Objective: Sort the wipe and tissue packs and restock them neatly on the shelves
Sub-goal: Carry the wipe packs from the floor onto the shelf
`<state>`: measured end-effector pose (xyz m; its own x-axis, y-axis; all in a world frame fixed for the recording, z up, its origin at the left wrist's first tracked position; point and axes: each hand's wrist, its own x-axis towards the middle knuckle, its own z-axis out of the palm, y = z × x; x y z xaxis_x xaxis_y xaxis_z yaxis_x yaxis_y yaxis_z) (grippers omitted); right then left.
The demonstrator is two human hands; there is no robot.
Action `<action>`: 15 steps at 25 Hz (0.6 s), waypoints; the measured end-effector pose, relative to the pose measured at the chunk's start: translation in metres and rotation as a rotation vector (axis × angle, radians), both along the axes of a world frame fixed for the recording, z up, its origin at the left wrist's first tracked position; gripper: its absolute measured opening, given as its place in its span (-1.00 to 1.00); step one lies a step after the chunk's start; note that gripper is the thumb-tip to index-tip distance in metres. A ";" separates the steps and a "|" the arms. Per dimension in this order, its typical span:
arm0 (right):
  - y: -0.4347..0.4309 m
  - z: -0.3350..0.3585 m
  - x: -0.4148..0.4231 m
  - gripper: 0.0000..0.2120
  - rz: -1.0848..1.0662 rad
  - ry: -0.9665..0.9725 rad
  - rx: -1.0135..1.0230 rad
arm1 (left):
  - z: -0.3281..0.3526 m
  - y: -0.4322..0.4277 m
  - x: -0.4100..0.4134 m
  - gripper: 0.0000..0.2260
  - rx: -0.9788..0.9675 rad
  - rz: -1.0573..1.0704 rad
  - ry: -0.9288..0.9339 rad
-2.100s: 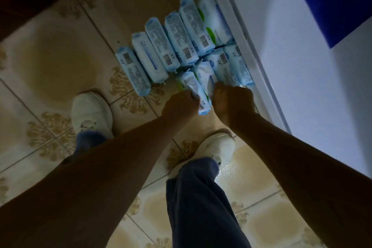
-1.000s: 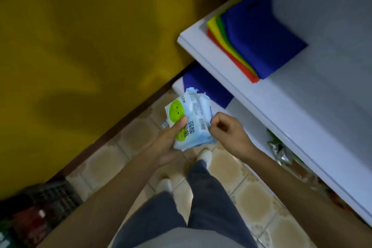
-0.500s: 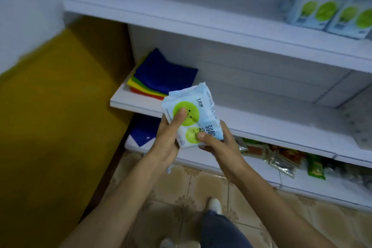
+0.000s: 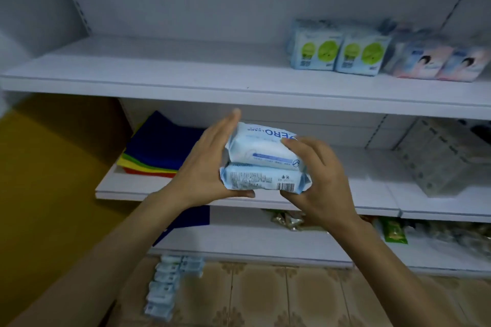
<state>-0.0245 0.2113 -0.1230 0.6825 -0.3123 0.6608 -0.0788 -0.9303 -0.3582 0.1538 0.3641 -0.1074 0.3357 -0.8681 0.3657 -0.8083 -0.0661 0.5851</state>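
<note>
Two light-blue wipe packs (image 4: 261, 164) are stacked one on the other and held in front of the middle shelf. My left hand (image 4: 206, 164) clasps their left end, thumb under the lower pack and fingers up along the side. My right hand (image 4: 316, 175) grips their right end. On the top shelf (image 4: 186, 82), at the right, stand two packs with green circles (image 4: 337, 52), with pink-and-blue packs (image 4: 438, 62) beside them. Several more wipe packs (image 4: 167, 284) lie in a row on the tiled floor below.
A pile of folded coloured cloths (image 4: 159, 151) lies on the left of the middle shelf (image 4: 372, 204). A pale patterned box (image 4: 443, 156) sits at its right. Snack packets (image 4: 393, 231) fill the bottom shelf. A yellow wall (image 4: 53, 180) stands on the left.
I have straightened up from the floor, lifting packs to shelf height. The packs have turned, so the green-circle face no longer shows, and both hands now clasp the stack at its ends.
</note>
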 end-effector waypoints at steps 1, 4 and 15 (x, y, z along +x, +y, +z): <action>-0.015 0.003 -0.006 -0.30 -0.014 -0.014 -0.040 | 0.003 -0.019 -0.007 0.02 -0.071 -0.037 -0.099; -0.063 0.010 -0.022 -0.30 0.032 -0.035 0.024 | 0.003 -0.072 -0.023 -0.13 -0.237 -0.076 -0.261; -0.169 0.060 0.006 -0.46 0.316 -0.058 0.596 | 0.025 -0.170 -0.039 0.12 -0.469 0.162 0.489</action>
